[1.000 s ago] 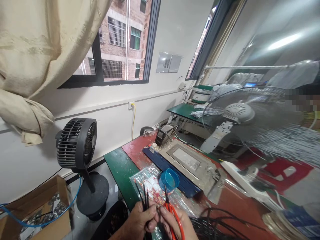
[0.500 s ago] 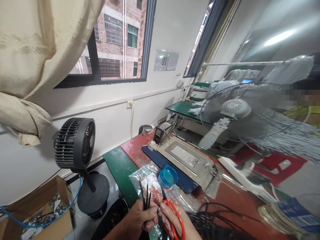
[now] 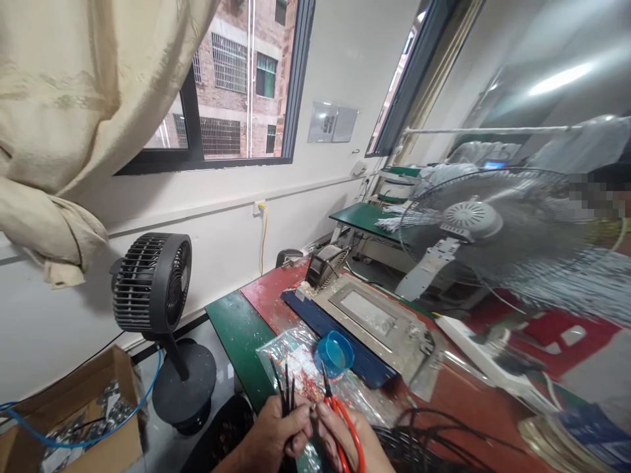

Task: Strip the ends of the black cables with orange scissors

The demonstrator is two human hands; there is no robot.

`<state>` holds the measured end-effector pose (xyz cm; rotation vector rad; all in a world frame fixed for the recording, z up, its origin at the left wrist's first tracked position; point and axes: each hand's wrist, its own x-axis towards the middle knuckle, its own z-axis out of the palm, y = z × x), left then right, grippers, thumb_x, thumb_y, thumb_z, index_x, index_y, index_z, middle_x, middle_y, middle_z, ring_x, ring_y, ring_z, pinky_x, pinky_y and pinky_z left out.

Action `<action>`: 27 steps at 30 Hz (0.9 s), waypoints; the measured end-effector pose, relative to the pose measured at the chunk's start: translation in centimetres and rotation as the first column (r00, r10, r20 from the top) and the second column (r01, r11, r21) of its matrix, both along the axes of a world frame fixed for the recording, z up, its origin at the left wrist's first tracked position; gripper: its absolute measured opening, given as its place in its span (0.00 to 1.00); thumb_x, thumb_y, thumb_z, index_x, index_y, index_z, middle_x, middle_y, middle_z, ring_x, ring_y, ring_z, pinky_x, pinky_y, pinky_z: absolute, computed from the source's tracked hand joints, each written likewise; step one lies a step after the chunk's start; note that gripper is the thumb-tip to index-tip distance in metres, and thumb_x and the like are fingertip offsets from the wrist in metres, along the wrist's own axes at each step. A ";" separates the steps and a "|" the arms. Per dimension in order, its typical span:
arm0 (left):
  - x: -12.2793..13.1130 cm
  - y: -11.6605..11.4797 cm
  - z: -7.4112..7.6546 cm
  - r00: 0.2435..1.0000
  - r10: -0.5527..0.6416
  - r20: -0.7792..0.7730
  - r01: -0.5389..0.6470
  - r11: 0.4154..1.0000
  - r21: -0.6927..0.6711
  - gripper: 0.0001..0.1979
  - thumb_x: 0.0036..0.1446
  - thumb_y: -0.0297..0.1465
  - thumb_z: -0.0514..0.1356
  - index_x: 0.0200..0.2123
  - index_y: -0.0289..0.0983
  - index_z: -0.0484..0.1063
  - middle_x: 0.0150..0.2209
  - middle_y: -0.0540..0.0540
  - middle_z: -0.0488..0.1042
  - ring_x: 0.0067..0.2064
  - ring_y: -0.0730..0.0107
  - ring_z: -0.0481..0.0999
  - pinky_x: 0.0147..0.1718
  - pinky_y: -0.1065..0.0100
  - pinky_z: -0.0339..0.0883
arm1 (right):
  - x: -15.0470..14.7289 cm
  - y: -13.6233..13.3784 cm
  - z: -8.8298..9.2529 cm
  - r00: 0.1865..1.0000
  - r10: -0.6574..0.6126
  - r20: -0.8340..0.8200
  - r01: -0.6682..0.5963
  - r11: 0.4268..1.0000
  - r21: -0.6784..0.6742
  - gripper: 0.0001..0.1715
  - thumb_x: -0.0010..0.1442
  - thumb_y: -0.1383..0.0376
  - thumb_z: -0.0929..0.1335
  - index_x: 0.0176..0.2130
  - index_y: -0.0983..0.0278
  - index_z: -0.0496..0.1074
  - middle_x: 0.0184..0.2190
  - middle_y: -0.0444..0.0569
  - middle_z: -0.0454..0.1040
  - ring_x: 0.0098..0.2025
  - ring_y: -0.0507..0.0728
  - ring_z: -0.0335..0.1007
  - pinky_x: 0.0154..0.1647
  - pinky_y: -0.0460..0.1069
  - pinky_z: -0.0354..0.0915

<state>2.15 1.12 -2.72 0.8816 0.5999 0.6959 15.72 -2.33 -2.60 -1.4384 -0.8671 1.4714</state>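
Looking down, we see our left hand (image 3: 282, 426) curled tight about a few black cables (image 3: 287, 391), ends standing up past the thumb. Our right hand (image 3: 369, 439) wraps the red-handled scissors (image 3: 353, 430), dark tip pointing away from us; whether the blades are parted, we cannot tell. Fingertips nearly meet, contact unclear.

Clearances: ahead, a plastic bag (image 3: 276, 345) strewn with coloured scraps (image 3: 308, 384). On it, a blue cup (image 3: 320, 348); in our view the scissors tip overlaps its near side, true gap unclear. A blue panel (image 3: 310, 320) slants behind the cup, limiting forward reach. Right side crowded: a heap of loose black cables (image 3: 419, 430) beside our right hand. On the left, the edge of the green tabletop (image 3: 229, 328) slants toward us; past it a strip of floor, then a black fan (image 3: 152, 282). Most open room lies above our hands.
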 end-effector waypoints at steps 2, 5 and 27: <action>0.0 0.0 0.2 1.000 0.006 -0.026 -0.005 1.000 0.028 0.19 0.46 0.46 0.60 0.22 0.34 0.66 0.11 0.57 0.56 0.12 0.84 0.48 0.13 0.73 0.39 | 0.0 0.0 0.0 1.000 0.000 -0.004 0.000 1.000 0.000 0.34 0.39 0.36 0.65 0.16 0.64 0.62 0.06 0.38 0.57 0.09 0.44 0.49 0.09 0.41 0.44; 0.0 -0.1 0.7 0.997 0.016 -0.073 -0.013 0.999 0.039 0.21 0.44 0.48 0.60 0.22 0.34 0.66 0.10 0.57 0.56 0.12 0.84 0.48 0.13 0.73 0.39 | 0.0 0.0 0.0 1.000 -0.022 -0.005 0.022 1.000 -0.017 0.34 0.38 0.36 0.66 0.16 0.64 0.62 0.06 0.37 0.56 0.08 0.44 0.48 0.09 0.41 0.43; 0.3 -0.4 1.7 0.995 0.095 -0.007 -0.095 0.986 -0.140 0.20 0.40 0.44 0.65 0.21 0.35 0.62 0.12 0.58 0.57 0.14 0.85 0.50 0.15 0.74 0.37 | 0.0 -0.4 0.9 0.995 -0.025 0.094 0.022 0.999 0.035 0.32 0.41 0.38 0.66 0.19 0.65 0.63 0.08 0.36 0.56 0.10 0.44 0.47 0.11 0.41 0.45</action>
